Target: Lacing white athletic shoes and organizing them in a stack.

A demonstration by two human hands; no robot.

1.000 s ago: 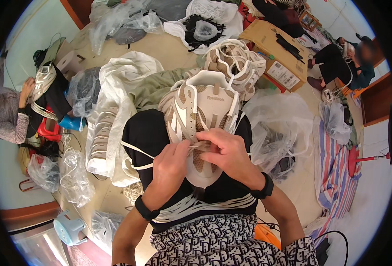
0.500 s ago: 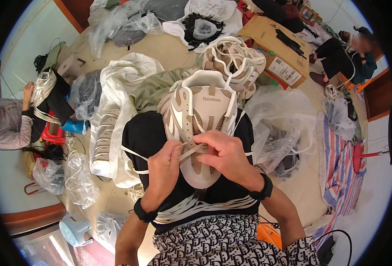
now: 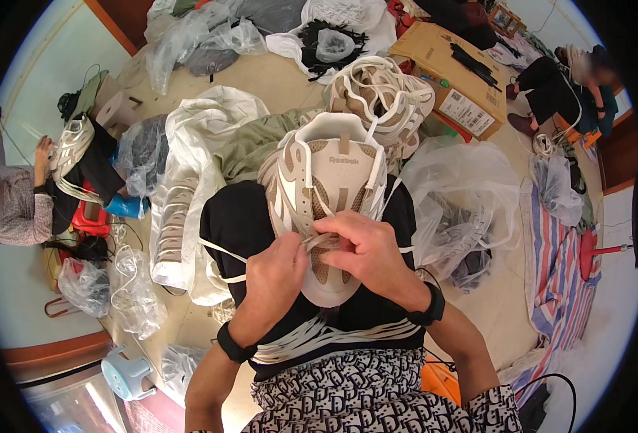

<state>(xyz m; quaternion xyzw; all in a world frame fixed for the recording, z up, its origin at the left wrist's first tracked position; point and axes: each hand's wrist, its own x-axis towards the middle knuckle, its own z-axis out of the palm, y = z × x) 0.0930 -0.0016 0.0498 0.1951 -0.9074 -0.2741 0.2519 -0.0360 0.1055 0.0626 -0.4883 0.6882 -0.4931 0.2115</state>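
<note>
A beige and white sneaker (image 3: 342, 177) rests on my lap, toe toward me, its tongue standing up at the far end. My left hand (image 3: 277, 270) is closed in a pinch on a flat cream shoelace (image 3: 314, 242) over the lower eyelets. From the other side my right hand (image 3: 362, 251) pinches the lace too, thumb and forefinger close together near the toe. Lace ends trail past both sides of the shoe over my black-clad knees. A bundle of pale laces (image 3: 333, 342) lies across my lap.
More beige sneakers (image 3: 384, 101) are piled just beyond. A white sack (image 3: 214, 115) lies left, a clear plastic bag (image 3: 456, 187) right. Behind stands a cardboard box (image 3: 434, 54). Two people sit at the sides, one at left with a shoe. A blue stool (image 3: 125, 375) is lower left.
My left hand has shifted slightly right and toward the lace crossing, closer to my right hand. My right hand has barely moved.
</note>
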